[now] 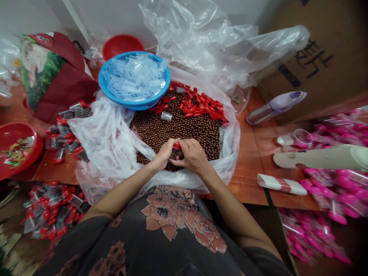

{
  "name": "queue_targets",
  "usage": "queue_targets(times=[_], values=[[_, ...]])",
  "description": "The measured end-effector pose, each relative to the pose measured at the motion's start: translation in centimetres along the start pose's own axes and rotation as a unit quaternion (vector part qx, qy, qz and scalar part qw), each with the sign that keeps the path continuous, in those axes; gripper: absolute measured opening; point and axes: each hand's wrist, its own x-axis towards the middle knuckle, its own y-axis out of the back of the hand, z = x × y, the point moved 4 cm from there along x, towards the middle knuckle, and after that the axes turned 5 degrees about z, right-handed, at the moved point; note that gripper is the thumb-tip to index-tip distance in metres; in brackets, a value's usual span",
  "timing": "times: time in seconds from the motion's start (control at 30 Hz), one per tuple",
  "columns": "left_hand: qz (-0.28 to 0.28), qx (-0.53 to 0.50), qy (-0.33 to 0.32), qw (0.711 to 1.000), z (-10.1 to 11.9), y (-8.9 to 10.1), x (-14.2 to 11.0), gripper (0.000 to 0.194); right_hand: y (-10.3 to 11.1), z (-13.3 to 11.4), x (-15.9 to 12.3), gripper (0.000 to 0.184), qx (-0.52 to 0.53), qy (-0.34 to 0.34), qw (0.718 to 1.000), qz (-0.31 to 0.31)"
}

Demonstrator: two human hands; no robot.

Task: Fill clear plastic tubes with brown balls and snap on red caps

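Note:
Both hands meet over a heap of small round brown balls (155,132) in a plastic-lined container. Between them is a small clear tube with a red cap (176,145), with dark balls showing inside. My left hand (164,154) is closed on the tube's side. My right hand (193,155) grips it from the other side, its fingers at the red cap. Loose red caps (198,103) lie on the far part of the heap. An empty clear tube (166,116) rests among the balls. A blue basin (102,82) full of clear tubes (136,76) stands at the heap's far left.
Filled red-capped tubes (59,138) lie left on the table, more (54,207) below it. A red bowl (36,153) holds colourful bits. A purple-lidded bottle (276,107), a pale cylinder (316,156), pink-capped packs (345,188) and a cardboard box (339,34) are at right.

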Motion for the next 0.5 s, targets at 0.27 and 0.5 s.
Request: queue_targets(times=[0.27,0.5], values=[[0.043,-0.034,-0.054,0.997,3.5,5.1,0.7,0.038,-1.5,-0.9,0.9,0.079,0.070,-0.030,0.996,-0.050],[0.487,0.259,-0.376,0.744,18.3,20.9,-1.3,0.057,-1.6,5.0,1.9,0.037,0.032,-0.115,0.993,0.003]])
